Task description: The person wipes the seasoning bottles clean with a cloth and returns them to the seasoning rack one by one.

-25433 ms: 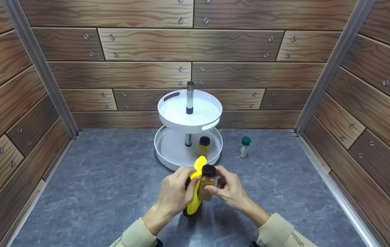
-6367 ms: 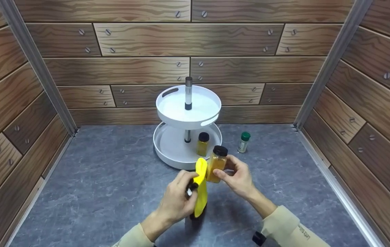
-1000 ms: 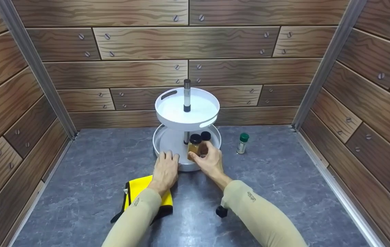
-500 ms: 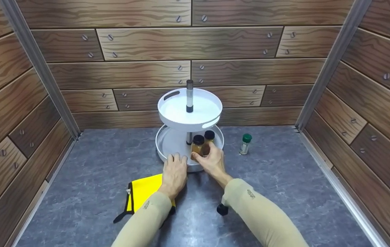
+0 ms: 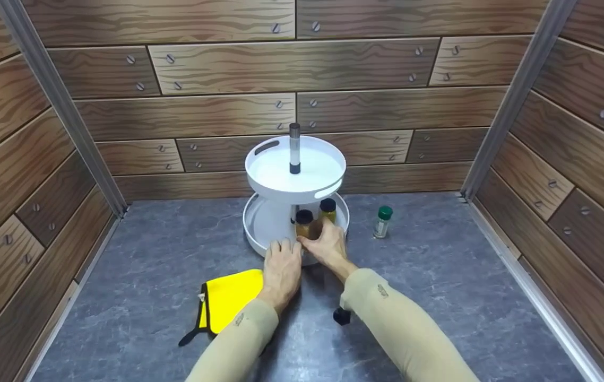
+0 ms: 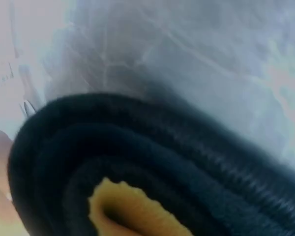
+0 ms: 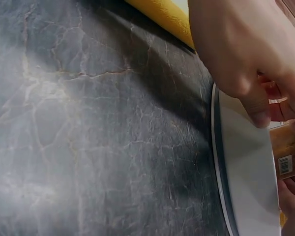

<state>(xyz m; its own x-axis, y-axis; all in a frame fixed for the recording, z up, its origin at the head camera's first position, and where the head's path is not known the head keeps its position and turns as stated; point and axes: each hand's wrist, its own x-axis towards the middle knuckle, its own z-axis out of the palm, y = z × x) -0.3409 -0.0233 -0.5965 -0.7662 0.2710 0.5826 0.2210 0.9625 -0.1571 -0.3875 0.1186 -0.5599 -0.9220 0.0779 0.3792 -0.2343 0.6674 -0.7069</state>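
My right hand (image 5: 328, 246) grips a black-capped spice bottle (image 5: 303, 228) with brown contents, over the lower tier (image 5: 249, 225) of a white two-tier round tray; its base is hidden. A barcode label (image 7: 285, 164) on the bottle shows in the right wrist view. My left hand (image 5: 282, 268) holds the front rim of that tier, thumb against the outer wall and fingers over the edge. A second black-capped bottle (image 5: 328, 209), yellowish inside, stands on the tier just behind my right hand. Under my left forearm lies a folded yellow fabric piece (image 5: 233, 297) with black edging.
A small green-capped spice bottle (image 5: 382, 223) stands on the grey marbled table (image 5: 429, 249), right of the tray. The upper tier (image 5: 270, 168) hangs low above the bottles, on a central post (image 5: 295, 151). Wood-patterned walls (image 5: 217, 114) enclose the table on three sides.
Earlier my left hand held the yellow fabric piece; it now lies on the table. The gripped bottle has come over the lower tier. Lately my left hand has slid right along the front.
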